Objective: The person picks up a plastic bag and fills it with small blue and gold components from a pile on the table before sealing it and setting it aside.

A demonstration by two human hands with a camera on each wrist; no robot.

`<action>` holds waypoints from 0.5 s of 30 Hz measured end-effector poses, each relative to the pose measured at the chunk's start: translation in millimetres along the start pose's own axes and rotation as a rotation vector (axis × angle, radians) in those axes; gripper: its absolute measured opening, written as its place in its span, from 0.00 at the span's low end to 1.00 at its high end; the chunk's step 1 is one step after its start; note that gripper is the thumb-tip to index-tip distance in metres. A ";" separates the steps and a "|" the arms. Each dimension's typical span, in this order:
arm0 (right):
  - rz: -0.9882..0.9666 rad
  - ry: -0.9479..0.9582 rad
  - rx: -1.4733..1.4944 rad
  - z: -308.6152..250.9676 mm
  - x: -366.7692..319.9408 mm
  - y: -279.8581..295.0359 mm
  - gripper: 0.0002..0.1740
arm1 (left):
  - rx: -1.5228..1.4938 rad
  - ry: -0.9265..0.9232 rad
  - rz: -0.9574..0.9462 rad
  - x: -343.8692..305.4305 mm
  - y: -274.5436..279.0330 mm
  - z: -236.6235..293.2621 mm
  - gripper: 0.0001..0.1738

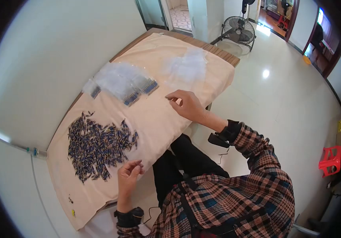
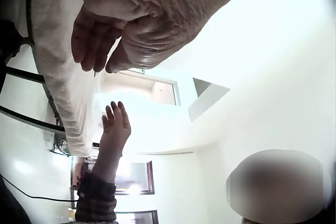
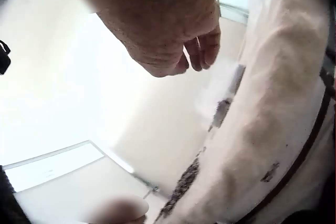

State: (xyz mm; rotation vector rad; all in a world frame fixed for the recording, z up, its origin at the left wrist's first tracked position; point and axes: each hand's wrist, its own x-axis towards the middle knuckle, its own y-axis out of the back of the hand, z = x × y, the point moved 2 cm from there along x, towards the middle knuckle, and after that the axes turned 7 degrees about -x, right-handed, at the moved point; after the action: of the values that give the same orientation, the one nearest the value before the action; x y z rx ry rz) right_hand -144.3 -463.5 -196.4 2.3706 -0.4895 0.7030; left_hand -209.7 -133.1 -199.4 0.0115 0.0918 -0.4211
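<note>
My left hand (image 1: 129, 174) is just over the near edge of the cloth-covered table, fingers loosely bent, beside a pile of small slim dark-blue and brass-coloured pieces (image 1: 99, 144). In the left wrist view, the thumb and fingertips of that hand come close together, with nothing clearly held between them. Farther along the table, my right hand (image 1: 188, 104) hovers above the cloth with its fingers loosely curved and a gap inside the thumb. Left of it lie clear plastic bags (image 1: 118, 77), several with rows of blue pieces (image 1: 148, 86) inside. The exact kind of the pieces is too small to make out.
More clear bags (image 1: 186, 65) lie at the far end of the cream cloth (image 1: 154, 123). A wall (image 1: 67, 51) borders the table's left side. A few tiny bits and a yellow-green item (image 1: 73, 213) sit at the near corner. A fan (image 1: 238, 30) and red stool (image 1: 330, 160) stand on the floor.
</note>
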 end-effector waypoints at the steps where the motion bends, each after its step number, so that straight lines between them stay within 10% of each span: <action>1: -0.070 -0.005 0.113 -18.1 1.3 -4.4 0.11 | -0.034 0.018 0.010 -7.0 1.7 -8.6 0.11; 9: -0.491 0.341 0.173 -173.9 1.7 -0.8 0.12 | -0.214 0.051 0.036 -41.5 3.6 -51.5 0.12; 15: -0.527 0.367 0.060 -156.4 -12.7 -22.7 0.12 | -0.043 0.102 0.064 -55.3 36.1 -58.2 0.12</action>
State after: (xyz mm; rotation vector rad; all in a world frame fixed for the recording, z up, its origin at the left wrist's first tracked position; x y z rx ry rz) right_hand -199.8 -343.5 -108.9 2.2064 0.3070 0.8739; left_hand -250.2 -75.8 -252.7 -0.0069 0.2006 -0.3549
